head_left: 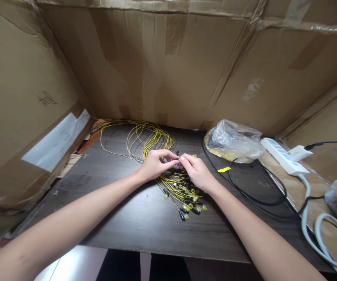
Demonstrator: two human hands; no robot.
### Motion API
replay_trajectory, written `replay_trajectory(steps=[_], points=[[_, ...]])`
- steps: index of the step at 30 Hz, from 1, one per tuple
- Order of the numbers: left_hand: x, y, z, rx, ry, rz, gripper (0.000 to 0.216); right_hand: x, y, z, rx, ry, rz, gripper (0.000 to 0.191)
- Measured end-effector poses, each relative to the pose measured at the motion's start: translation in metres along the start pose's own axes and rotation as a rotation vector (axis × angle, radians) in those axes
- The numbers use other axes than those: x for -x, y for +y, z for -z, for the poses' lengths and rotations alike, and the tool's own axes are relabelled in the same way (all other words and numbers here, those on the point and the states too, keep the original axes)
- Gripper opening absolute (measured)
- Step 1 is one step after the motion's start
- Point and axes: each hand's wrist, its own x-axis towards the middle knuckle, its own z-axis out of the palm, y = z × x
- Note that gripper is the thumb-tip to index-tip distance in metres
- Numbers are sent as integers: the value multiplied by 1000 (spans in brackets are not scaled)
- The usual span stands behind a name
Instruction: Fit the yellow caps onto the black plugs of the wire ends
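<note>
A bundle of thin yellow cables [145, 140] loops across the back of the dark wooden table [121, 218]. Their black and yellow connector ends [188, 201] lie fanned out near the middle. My left hand [155, 164] and my right hand [196, 169] meet just above these ends. Both are closed in a pinch on one small connector between their fingertips. My forearms reach in from the lower corners of the view.
Cardboard walls [168, 66] enclose the table at the back and both sides. A clear plastic bag [234, 142] lies at the right, a small yellow tag [223, 169] and a black cable [253, 195] beside it. A white power strip [284, 156] and white cord [317, 234] sit at the far right.
</note>
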Motion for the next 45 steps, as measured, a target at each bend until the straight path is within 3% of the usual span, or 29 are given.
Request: replay_trajectory(steps=[12,39,45], points=[[-2,-4,-2,146,55,82,22,0,-2,-4,50,58,43,31],[0,-3,-1,-28,89,-40,16,1,-1,-4,-65,91,-81,28],[0,3,-2,-128,106,-17,14,1,-6,-2,-8,154,-36,20]])
